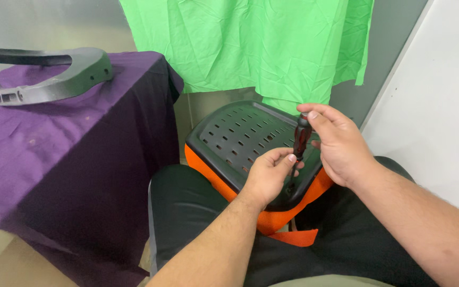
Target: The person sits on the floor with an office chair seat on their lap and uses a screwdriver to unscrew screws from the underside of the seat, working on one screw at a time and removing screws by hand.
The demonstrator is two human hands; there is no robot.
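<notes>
A black perforated plastic chair seat pan (240, 135) with orange fabric underneath rests upside down on my lap. A screwdriver (301, 139) with a dark red and black handle stands upright on it, tip down near the seat's right edge. My right hand (338, 146) grips the top of the handle. My left hand (266, 175) pinches the lower end of the handle and shaft with its fingertips. The tip is hidden behind my left fingers.
A table draped in purple cloth (54, 154) stands at the left, with a grey plastic chair armrest part (49, 74) on it. A green cloth (256, 45) hangs behind. A white wall (442, 106) is close on the right.
</notes>
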